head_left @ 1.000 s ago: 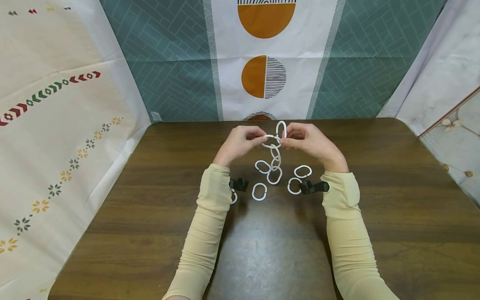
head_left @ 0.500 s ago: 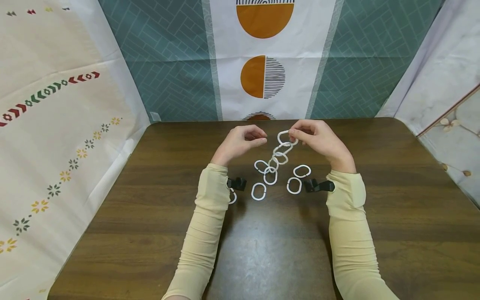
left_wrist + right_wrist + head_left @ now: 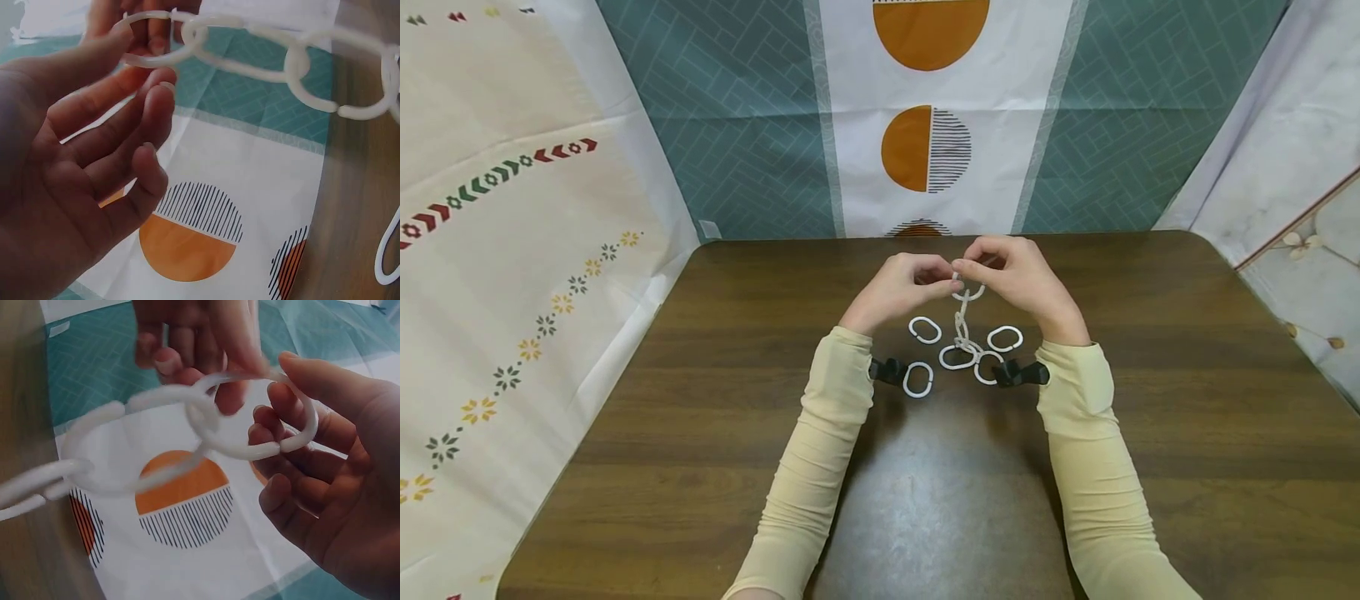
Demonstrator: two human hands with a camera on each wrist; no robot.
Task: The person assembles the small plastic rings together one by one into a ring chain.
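Note:
A chain of white oval plastic links hangs below my two hands. At its upper end, my left hand pinches the top link between thumb and fingers. My right hand pinches the same link from the other side, its thumb on the rim. Each link has a small split, seen on the second link and the one below. In the head view, fingers hide part of the top link. The chain's lowest link lies on the table.
Loose white links lie on the brown wooden table: one at the back left, one nearer me, one at right. Another link overlaps the chain's foot. A patterned cloth hangs behind.
The left hand has come back to the top link after being off it half a second ago. The right hand moved left, and the chain now hangs steeper, its foot shifted right.

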